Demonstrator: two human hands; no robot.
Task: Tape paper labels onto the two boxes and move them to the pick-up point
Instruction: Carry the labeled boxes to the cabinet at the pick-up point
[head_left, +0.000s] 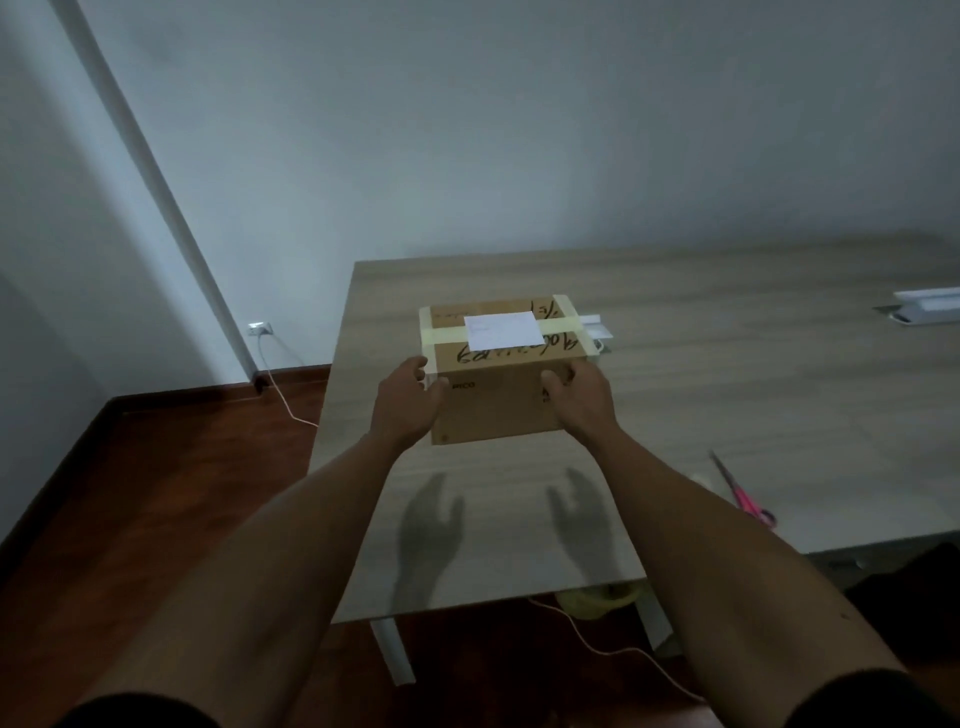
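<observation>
head view: left hand (410, 400) and right hand (579, 402) grip the labelled box (498, 405) by its sides, near the table (727, 395) left edge; uneven grip could let it slip.

The wooden table (727, 395) carries a cardboard box (498, 410), pink scissors (740, 491) and a white object (927, 307)

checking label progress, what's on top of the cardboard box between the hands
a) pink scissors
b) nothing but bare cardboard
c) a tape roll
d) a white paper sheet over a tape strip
d: a white paper label lies on top of the cardboard box, over the pale tape strip.
</observation>
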